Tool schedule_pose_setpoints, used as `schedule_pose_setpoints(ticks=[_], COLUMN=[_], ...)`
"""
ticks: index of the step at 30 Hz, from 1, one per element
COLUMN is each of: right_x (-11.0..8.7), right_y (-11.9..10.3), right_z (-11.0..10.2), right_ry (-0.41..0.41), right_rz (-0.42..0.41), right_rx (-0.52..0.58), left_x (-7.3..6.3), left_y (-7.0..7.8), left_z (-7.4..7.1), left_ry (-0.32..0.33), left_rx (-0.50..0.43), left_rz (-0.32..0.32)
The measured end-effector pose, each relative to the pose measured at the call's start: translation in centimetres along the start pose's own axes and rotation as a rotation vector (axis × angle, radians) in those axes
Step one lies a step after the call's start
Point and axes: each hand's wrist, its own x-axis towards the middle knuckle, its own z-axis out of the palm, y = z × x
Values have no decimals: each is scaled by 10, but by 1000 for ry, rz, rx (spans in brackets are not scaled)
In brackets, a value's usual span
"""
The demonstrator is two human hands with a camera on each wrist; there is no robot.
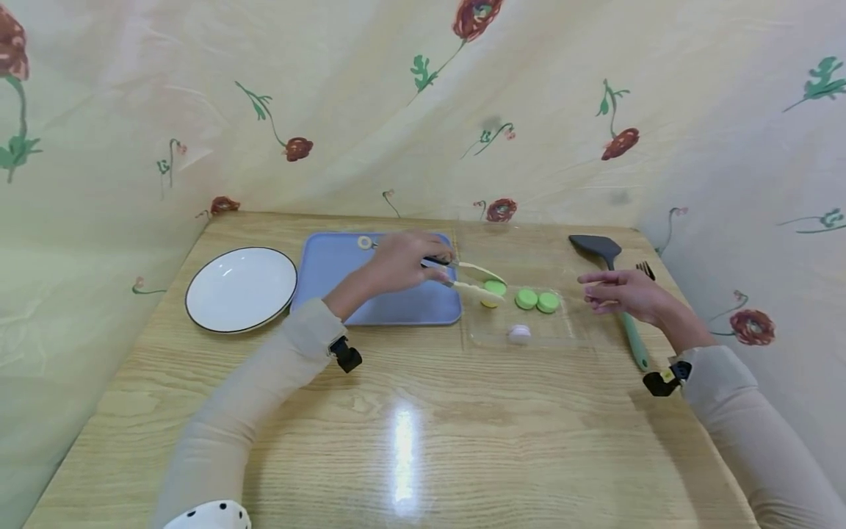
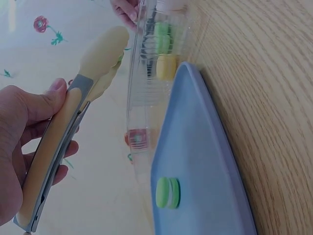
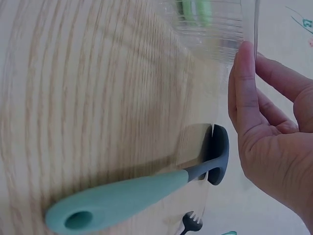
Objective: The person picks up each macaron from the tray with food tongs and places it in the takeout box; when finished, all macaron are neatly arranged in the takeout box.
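Observation:
My left hand (image 1: 413,261) grips a pair of tongs (image 2: 54,142) with cream tips, above the right end of the blue tray (image 1: 377,308). A green macaron (image 1: 494,287) shows between the tong tips, mostly hidden in the left wrist view. Below is a clear plastic box (image 1: 575,334), holding a yellow macaron (image 2: 166,67), two green macarons (image 1: 537,300) and a pale pink macaron (image 1: 519,334). Another green macaron (image 2: 167,193) rests on the tray, hidden by my hand in the head view. My right hand (image 1: 624,295) pinches the box's right rim between thumb and fingers.
A white plate (image 1: 241,290) with a dark rim stands left of the tray. At the right lie a spatula (image 3: 122,198) with a green handle and a dark fork (image 3: 191,223). Floral cloth (image 1: 370,110) hangs behind the wooden table (image 1: 317,448).

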Motion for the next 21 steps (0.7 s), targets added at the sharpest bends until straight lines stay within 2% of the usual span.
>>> schedule_pose_setpoints(ticks=[6, 21], right_x=[1, 2], right_y=[-4, 3], right_z=[-2, -2], right_ry=[-9, 0], right_rz=[17, 10], right_rx=[-43, 32], left_x=[3, 2], left_y=[4, 6], left_z=[4, 9], left_ry=[-25, -71], left_rx=[9, 28], left_rz=[11, 42])
